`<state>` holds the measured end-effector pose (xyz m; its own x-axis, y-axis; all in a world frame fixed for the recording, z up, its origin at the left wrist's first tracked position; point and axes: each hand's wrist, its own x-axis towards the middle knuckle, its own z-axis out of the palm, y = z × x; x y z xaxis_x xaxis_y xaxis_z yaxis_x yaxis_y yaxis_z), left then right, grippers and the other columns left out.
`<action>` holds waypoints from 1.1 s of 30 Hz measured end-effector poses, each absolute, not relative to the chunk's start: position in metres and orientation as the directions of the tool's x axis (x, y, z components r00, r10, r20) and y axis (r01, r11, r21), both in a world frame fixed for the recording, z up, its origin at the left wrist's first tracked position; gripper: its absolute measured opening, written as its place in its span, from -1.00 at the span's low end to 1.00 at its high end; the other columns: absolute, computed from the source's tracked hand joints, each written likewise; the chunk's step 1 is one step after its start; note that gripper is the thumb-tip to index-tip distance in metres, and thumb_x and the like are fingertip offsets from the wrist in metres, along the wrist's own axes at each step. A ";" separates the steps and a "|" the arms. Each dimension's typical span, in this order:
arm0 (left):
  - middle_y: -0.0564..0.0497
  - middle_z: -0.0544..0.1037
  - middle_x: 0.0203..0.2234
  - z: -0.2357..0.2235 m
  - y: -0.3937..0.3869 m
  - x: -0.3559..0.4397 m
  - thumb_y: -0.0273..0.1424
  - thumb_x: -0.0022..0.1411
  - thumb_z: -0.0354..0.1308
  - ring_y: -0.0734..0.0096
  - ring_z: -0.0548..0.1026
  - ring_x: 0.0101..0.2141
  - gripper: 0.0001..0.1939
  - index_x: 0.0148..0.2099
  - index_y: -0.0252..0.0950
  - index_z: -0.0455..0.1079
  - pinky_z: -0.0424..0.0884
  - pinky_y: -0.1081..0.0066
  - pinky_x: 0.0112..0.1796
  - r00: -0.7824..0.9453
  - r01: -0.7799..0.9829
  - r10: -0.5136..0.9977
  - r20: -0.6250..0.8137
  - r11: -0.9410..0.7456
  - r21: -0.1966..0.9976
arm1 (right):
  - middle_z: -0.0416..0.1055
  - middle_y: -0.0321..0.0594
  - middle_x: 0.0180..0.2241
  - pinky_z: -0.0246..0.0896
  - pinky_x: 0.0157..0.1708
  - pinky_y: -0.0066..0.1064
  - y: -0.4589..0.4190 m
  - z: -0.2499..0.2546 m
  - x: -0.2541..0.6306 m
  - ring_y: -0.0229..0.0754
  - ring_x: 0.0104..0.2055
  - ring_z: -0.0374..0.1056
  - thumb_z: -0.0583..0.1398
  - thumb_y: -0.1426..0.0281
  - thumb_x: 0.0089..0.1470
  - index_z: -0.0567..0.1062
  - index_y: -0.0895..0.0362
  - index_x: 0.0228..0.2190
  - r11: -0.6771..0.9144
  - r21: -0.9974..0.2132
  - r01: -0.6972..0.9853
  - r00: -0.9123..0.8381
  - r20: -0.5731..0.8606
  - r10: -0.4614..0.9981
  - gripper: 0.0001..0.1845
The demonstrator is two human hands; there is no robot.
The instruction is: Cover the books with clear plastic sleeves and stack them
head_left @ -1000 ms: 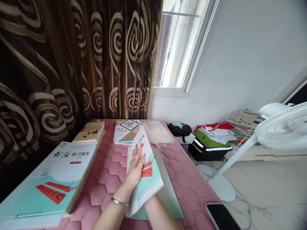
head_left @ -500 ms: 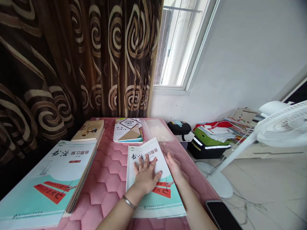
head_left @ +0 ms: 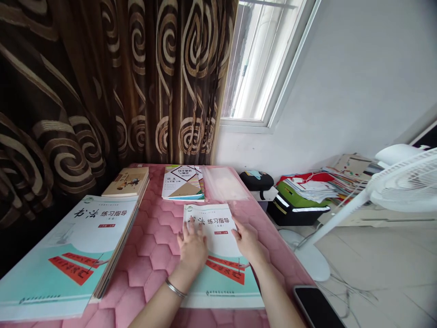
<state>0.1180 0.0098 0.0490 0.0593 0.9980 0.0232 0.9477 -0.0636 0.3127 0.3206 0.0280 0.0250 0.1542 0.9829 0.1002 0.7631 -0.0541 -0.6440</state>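
Pink quilted cloth [head_left: 160, 253] lies before you, a dark phone [head_left: 316, 307] at its near right corner, cut off by the frame. Your forearms are cut off below too. Between them, flat on the cloth, is a white and mint-green workbook [head_left: 225, 248] with red banners and Chinese lettering, partly covered by your left hand [head_left: 193, 243], its fingers spread on the cover. Your right hand [head_left: 247, 240] touches the right edge, forefinger and thumb apart; whether they pinch it you cannot tell. To your left, a similar cover tops a book stack [head_left: 82, 255]. Farther off sit smaller books [head_left: 182, 184] and clear plastic sleeves [head_left: 225, 183]. Beyond, on the right, a black and green bag [head_left: 293, 209] carries loose papers [head_left: 310, 189]; its inside is hidden. Behind hangs a swirl-patterned curtain [head_left: 167, 82]
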 end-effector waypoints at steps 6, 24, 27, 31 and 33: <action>-0.38 0.41 0.04 0.059 0.028 0.073 -0.49 0.35 -0.23 0.08 0.42 0.05 -0.52 0.26 -0.42 0.20 0.32 0.17 0.00 -0.077 0.819 0.996 -0.045 0.089 0.567 | 0.52 -0.13 -0.04 0.29 -0.10 -0.28 0.024 0.031 0.317 -0.05 0.00 0.42 -0.05 0.41 0.25 0.40 -0.01 0.13 -0.077 -0.517 0.853 0.127 0.061 0.990 -0.52; -0.32 0.23 0.25 0.058 0.024 0.068 -0.64 0.24 -0.20 -0.08 0.24 0.20 -0.43 0.23 -0.29 0.30 0.15 -0.11 0.14 -0.034 0.965 0.998 0.061 0.017 0.263 | 0.53 -0.18 -0.09 0.23 -0.21 -0.40 0.026 0.030 0.273 -0.16 -0.22 0.48 -0.04 0.44 0.27 0.42 -0.09 0.11 0.039 -0.275 0.961 0.002 0.146 0.989 -0.53; -0.12 0.02 0.37 0.055 0.025 0.100 -0.57 0.27 -0.19 0.04 -0.03 0.33 -0.41 0.32 -0.27 0.17 -0.10 -0.02 0.27 0.264 0.948 0.965 0.001 -0.259 0.184 | 0.52 -0.15 -0.12 0.23 -0.23 -0.40 0.026 0.029 0.275 -0.15 -0.22 0.47 -0.03 0.45 0.26 0.44 -0.06 0.09 0.044 -0.278 0.960 0.004 0.167 0.986 -0.53; -0.08 -0.14 0.39 0.048 0.046 0.129 -0.20 0.35 -0.18 0.03 -0.23 0.36 -0.38 0.39 -0.26 -0.03 -0.25 -0.05 0.28 0.415 0.877 0.905 -0.098 -0.369 0.308 | 0.51 -0.13 -0.14 0.25 -0.20 -0.39 0.027 0.024 0.280 -0.14 -0.19 0.46 -0.02 0.47 0.24 0.49 -0.04 0.05 0.032 -0.291 0.956 0.020 0.171 0.985 -0.54; -0.07 -0.16 0.39 0.043 0.059 0.134 -0.09 0.34 -0.22 0.01 -0.27 0.36 -0.35 0.40 -0.19 -0.06 -0.32 -0.09 0.27 0.421 0.864 0.904 -0.077 -0.374 0.337 | 0.52 -0.14 -0.13 0.25 -0.18 -0.39 0.028 0.022 0.282 -0.15 -0.18 0.45 -0.01 0.48 0.22 0.51 -0.04 0.02 0.032 -0.307 0.951 0.025 0.182 0.983 -0.55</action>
<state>0.1338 0.0586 0.0432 0.4212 0.9037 -0.0774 0.8641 -0.3739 0.3371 0.2825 0.0279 0.0217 0.0253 0.9829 0.1823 0.9511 0.0324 -0.3072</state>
